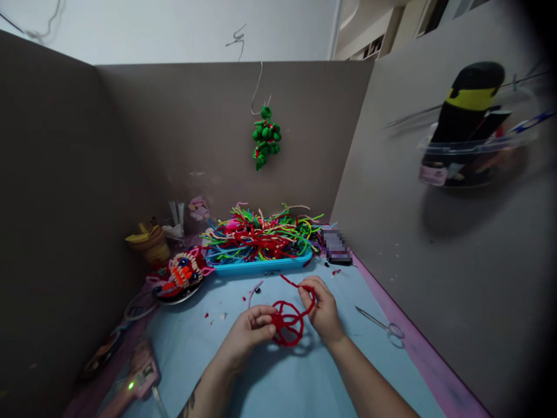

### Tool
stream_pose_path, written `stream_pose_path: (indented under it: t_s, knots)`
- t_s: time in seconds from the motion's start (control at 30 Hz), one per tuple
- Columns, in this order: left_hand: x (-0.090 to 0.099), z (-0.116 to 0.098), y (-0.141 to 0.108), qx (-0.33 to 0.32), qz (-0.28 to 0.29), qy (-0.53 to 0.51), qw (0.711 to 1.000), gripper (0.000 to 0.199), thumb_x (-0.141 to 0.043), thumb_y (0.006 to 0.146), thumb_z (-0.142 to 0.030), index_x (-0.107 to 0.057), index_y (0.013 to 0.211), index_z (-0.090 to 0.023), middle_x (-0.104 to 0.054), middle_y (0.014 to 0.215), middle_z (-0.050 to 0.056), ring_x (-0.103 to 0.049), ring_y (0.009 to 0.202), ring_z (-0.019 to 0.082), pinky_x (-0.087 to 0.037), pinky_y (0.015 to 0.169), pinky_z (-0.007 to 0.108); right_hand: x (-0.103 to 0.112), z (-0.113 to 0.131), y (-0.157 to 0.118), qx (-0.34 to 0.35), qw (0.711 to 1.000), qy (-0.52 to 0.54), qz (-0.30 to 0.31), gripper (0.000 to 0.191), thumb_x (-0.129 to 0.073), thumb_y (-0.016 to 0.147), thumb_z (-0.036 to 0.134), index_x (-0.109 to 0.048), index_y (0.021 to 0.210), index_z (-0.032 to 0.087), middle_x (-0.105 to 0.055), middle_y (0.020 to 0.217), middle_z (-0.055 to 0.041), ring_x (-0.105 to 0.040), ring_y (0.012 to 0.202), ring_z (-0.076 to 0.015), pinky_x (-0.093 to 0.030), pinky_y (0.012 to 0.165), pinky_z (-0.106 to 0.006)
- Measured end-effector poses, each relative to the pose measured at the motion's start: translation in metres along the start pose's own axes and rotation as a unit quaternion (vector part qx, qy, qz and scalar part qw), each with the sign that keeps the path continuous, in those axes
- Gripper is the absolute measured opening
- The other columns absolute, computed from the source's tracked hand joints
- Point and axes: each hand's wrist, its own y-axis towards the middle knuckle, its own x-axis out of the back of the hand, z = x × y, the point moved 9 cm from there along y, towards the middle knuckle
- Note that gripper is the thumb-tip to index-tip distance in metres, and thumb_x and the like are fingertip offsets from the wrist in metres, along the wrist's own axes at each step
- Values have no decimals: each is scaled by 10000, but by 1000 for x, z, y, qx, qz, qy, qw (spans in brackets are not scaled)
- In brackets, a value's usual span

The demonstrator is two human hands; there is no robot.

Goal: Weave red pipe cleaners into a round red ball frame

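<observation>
Above the blue table surface, a round frame of red pipe cleaner (290,338) with spokes hangs between my hands. My left hand (256,328) pinches its left side between thumb and fingers. At its upper right, my right hand (321,307) is closed on a loose length of the red pipe cleaner, which curves up and leftward to a free tip. A pale purple stem piece (254,293) and a small black bead (258,290) lie on the table just behind my left hand.
Scissors (391,332) lie at the right. Behind stands a blue tray (261,266) heaped with coloured pipe cleaners, a phone (336,246) beside it. At left are a plate of beaded figures (183,277) and a pink glue gun (141,371) with a green light. Grey panels surround the table.
</observation>
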Motion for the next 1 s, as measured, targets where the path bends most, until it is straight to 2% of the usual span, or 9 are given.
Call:
stream_pose_path:
  t_s: [0.23, 0.47, 0.53, 0.67, 0.83, 1.0]
  knots:
    - [3, 2, 3, -9, -3, -9, 1000, 428, -933, 453, -209, -742, 828, -129, -707, 677, 44, -595, 564, 119, -395, 602, 234, 2, -9, -3, -8, 999, 49, -13, 31, -558, 836, 203, -565, 809, 216, -627, 973, -65, -592, 951, -215, -473, 839, -361]
    - [6, 2, 4, -12, -6, -8, 1000, 448, -938, 454, -239, -734, 838, -128, -714, 689, 33, -614, 585, 114, -420, 619, 228, -1, -24, -6, -68, 990, 113, -42, 53, -582, 864, 260, -548, 885, 225, -654, 916, -41, -624, 891, -190, -504, 820, -347]
    - [9, 0, 4, -21, -29, -4, 999, 454, -938, 450, -255, -732, 834, -128, -712, 685, 28, -613, 585, 109, -426, 619, 224, 2, -23, -6, -73, 990, 108, -55, 81, -600, 861, 288, -570, 895, 220, -652, 905, -45, -621, 878, -190, -509, 811, -344]
    - [23, -10, 5, -59, -109, -1, 992, 470, -936, 426, -276, -723, 820, -134, -707, 654, 12, -612, 588, 107, -436, 622, 216, 5, -19, -6, -91, 983, 142, -70, 125, -653, 830, 317, -584, 855, 216, -648, 857, -39, -616, 822, -181, -512, 772, -324]
    - [30, -14, 7, -76, -145, 15, 986, 456, -917, 416, -240, -710, 810, -139, -703, 640, 10, -616, 584, 124, -448, 610, 227, -11, -24, -9, -166, 958, 232, -22, 184, -719, 756, 324, -575, 781, 212, -603, 687, 11, -561, 642, -139, -470, 612, -254]
    - [28, -9, 9, -74, -126, 36, 989, 426, -894, 441, -215, -698, 811, -140, -686, 635, 11, -603, 575, 126, -440, 602, 232, -29, -32, -15, -239, 922, 304, 12, 227, -755, 691, 309, -559, 749, 211, -574, 619, 41, -516, 591, -119, -426, 592, -236]
